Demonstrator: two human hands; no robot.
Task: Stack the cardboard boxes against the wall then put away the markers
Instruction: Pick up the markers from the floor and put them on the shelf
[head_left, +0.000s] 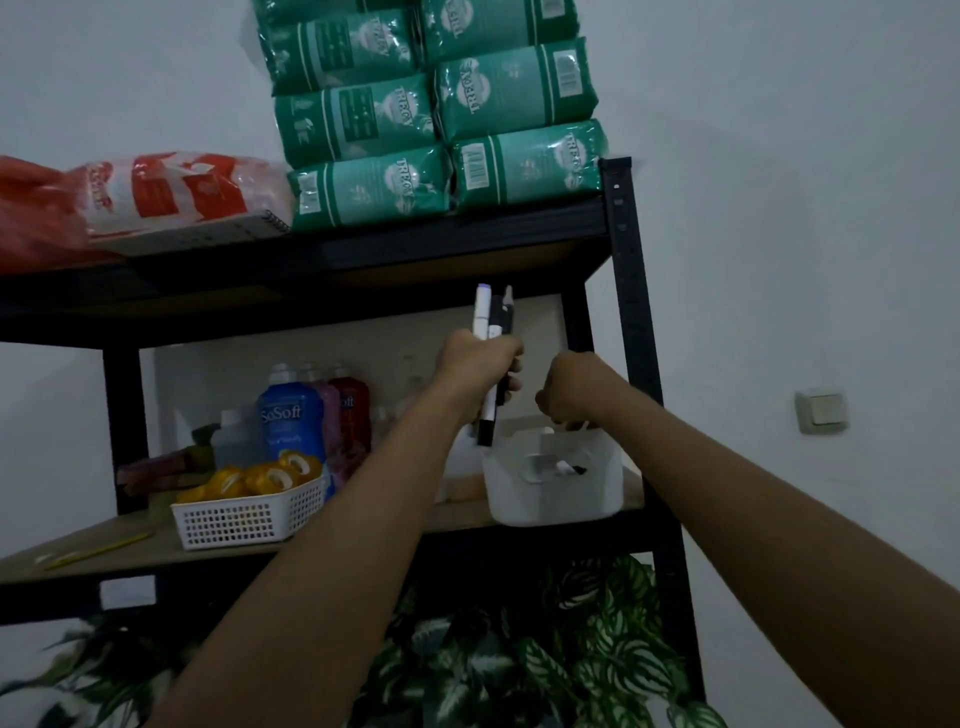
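Note:
My left hand (475, 371) grips a bundle of markers (491, 317), white and black, held upright in front of the middle shelf. Just right of it, my right hand (569, 389) hangs over a white plastic caddy (553, 493) with its fingers curled downward at the rim; whether they pinch anything is hidden. Through the caddy's handle hole I see a marker lying inside (569, 469). The caddy stands at the right end of the wooden shelf board (156, 540). No cardboard boxes are in view.
A black metal rack (631, 312) holds green packs (441, 130) and a red-and-white bag (176, 192) on top. Bottles (291, 415) and a white basket of yellow tape rolls (249, 514) stand left of the caddy. Leafy plants (519, 660) sit below; a wall switch (821, 410) is right.

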